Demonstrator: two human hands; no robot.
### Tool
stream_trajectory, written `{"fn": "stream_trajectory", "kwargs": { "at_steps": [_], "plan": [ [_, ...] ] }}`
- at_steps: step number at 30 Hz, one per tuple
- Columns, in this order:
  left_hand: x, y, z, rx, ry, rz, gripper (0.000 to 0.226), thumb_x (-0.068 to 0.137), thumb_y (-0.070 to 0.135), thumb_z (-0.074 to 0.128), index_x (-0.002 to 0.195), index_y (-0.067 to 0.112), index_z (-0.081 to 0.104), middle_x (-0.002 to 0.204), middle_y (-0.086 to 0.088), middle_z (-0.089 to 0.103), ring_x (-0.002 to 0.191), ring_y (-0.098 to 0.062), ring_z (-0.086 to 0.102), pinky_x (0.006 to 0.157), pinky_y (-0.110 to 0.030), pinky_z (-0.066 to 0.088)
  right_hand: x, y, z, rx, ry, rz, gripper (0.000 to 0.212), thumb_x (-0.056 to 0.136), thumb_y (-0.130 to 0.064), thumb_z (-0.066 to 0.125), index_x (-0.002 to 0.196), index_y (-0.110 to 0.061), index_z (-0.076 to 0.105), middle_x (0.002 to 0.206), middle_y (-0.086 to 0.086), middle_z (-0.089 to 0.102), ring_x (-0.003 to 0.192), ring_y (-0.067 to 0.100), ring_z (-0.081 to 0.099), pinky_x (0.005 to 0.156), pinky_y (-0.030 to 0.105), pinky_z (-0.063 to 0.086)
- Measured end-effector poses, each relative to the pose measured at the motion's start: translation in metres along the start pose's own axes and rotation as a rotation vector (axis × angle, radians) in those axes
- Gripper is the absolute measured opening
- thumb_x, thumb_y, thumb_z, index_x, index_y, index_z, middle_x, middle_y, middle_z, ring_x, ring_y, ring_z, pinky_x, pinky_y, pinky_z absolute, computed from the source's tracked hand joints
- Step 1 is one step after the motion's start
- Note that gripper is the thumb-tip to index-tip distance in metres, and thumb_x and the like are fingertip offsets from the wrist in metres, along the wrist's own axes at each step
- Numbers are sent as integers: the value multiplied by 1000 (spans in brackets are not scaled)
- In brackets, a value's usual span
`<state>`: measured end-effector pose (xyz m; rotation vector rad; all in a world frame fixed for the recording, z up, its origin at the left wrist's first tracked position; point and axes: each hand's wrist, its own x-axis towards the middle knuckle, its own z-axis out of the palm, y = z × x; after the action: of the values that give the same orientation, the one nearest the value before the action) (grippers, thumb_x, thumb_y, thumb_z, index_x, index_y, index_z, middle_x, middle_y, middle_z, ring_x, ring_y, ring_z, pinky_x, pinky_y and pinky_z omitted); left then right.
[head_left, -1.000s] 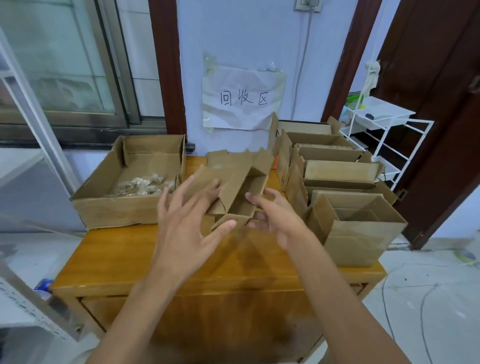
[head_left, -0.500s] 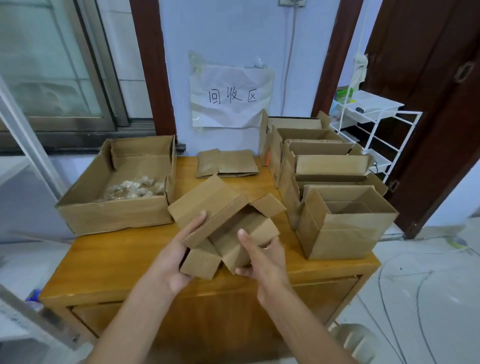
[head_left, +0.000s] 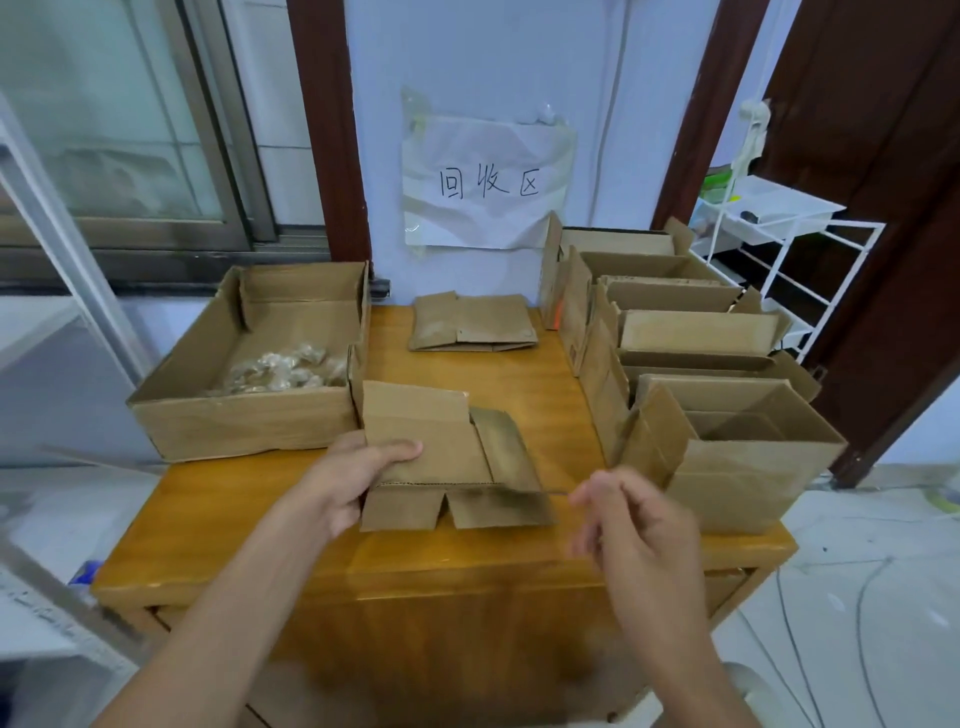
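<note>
Our left hand (head_left: 349, 480) grips the left edge of the flattened box (head_left: 436, 452), thumb on top, over the table's (head_left: 234, 525) front middle. Our right hand (head_left: 636, 519), blurred, hangs loosely curled and holds nothing just beside it. The big box (head_left: 244, 426) at left holds clear crinkly packets (head_left: 283, 368), too small to identify. The nearest right-hand box (head_left: 743, 483) shows bare cardboard inside; the boxes behind (head_left: 696, 332) hide their insides.

A wide box (head_left: 244, 426) of clear plastic bits (head_left: 280, 369) sits at the tabletop's (head_left: 545, 384) left edge, a folded carton (head_left: 472, 322) at its back edge, open cartons (head_left: 737, 483) along the right edge, a paper sign (head_left: 488, 182) on the wall (head_left: 467, 52) behind
</note>
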<state>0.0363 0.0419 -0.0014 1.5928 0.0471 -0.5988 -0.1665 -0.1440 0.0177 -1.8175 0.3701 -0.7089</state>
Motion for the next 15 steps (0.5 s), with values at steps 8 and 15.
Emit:
{"fn": "stream_trajectory", "kwargs": {
  "at_steps": [8,15],
  "plan": [
    [17,-21,26,919,329,356,104,75,61,82,152,16,29,140,-9,53,113,-31,63,88,-43,56,102,64,58,-860,-549,-104,57,110,-57,23,165,-41,16,173,3,16,160,25,9,125,50,26],
    [27,-40,46,1374,197,564,58,106,25,49,160,23,30,169,-4,19,158,-30,6,125,-44,20,91,83,80,-1111,-663,-42,66,108,-62,14,167,-37,-2,175,8,-7,161,28,-7,129,50,2]
  ]
}}
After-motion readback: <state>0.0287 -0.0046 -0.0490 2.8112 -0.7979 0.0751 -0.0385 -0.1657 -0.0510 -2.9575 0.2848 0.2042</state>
